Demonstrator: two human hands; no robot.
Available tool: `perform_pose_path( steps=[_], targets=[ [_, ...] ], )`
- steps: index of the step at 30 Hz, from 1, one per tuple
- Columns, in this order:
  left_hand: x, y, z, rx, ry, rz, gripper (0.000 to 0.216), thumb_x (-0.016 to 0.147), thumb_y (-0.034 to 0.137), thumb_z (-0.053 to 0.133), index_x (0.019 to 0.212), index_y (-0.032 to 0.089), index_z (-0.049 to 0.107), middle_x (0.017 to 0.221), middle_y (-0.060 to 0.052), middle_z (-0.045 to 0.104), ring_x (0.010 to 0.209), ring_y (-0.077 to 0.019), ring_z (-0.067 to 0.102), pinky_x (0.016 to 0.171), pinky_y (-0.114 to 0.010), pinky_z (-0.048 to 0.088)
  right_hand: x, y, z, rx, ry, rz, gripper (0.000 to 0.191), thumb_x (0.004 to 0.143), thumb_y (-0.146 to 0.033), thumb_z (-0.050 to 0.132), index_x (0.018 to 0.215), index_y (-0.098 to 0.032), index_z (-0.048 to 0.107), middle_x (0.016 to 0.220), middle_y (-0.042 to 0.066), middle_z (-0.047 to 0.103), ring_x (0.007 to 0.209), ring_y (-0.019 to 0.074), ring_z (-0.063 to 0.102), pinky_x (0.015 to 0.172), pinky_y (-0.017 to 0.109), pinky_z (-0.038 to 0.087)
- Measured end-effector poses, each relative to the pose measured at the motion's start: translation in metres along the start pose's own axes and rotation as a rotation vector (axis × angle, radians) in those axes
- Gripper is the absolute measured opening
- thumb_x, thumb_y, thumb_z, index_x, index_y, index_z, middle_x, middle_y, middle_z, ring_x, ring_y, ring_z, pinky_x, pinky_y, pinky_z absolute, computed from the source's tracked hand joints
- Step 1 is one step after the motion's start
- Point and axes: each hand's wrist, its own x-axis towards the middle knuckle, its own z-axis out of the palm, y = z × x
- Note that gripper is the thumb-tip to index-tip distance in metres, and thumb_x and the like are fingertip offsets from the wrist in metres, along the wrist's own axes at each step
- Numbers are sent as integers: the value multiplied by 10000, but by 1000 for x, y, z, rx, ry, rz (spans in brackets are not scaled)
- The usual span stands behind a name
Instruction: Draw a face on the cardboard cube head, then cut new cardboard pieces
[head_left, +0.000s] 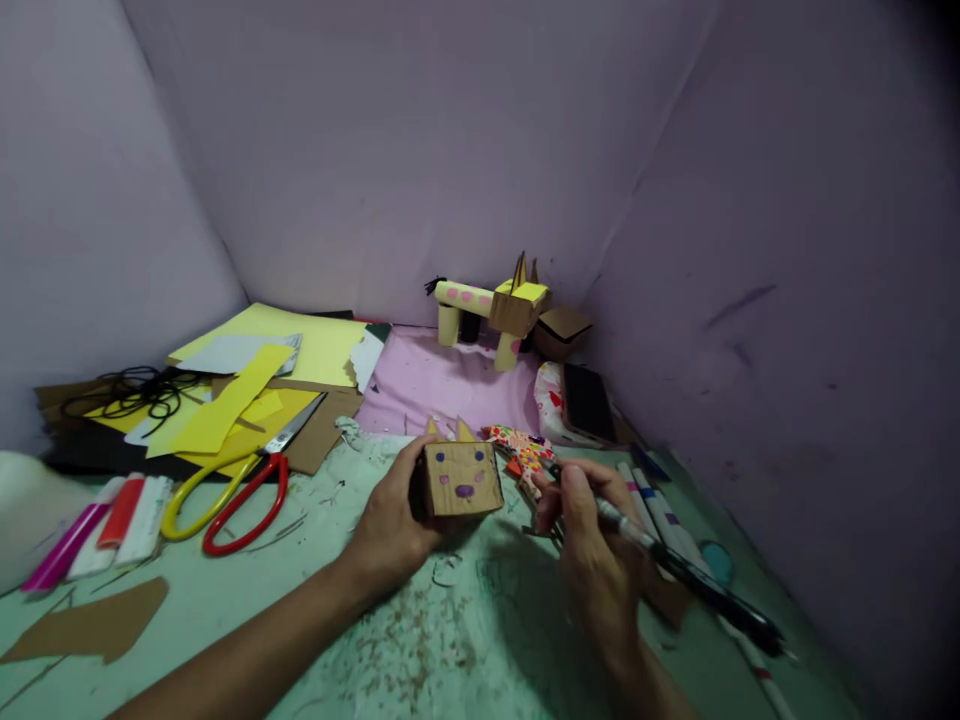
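Observation:
My left hand [394,520] is closed around a small cardboard box [459,505]. The side toward me bears two dark eyes, pink cheeks and a purple nose, and two pointed ears rise from its top edge. To the right, my right hand [596,535] grips a pen [697,575] with a black and silvery barrel, held apart from the box. Behind that hand lies a patterned cloth-like piece [525,450], partly hidden by the fingers. At the back stands a giraffe-like paper figure [469,297] with a cardboard box head [512,312], a yellow spotted body and several tube legs.
Red-and-yellow-handled scissors [247,505] lie left, beside yellow paper [225,400], black cord [142,392] and several clay sticks [120,512]. A cardboard scrap [97,622] lies front left. Back right are a phone [589,402] and cardboard box [559,332]; markers [664,510] line the right.

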Motion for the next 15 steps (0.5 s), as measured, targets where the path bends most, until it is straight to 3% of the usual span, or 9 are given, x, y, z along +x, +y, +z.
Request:
perform_pose_path(
  steps=[5,11,15],
  targets=[
    [3,-4,0,-87,-42,54,842,646,173,766,1388,200,369,1418,-128,532,1305,-273,504,1117,-454,379,9,6,1,20,-95,91,321,863,-487,594,959,-186,650,683,3,675,619,166,633,606,290,501],
    [3,-2,-1,-69,-15,124,787,632,124,723,1349,180,403,1394,-151,548,1306,-295,505,1121,-515,356,12,11,4,76,-138,122,365,805,-443,654,1049,-173,644,935,89,744,792,235,711,731,375,550],
    [1,2,-1,-41,2,155,765,626,114,708,1332,175,419,1364,-148,571,1295,-302,518,1112,-523,370,13,12,6,128,-133,113,402,808,-477,640,1056,-160,633,904,102,751,771,236,717,715,386,569]
  ],
)
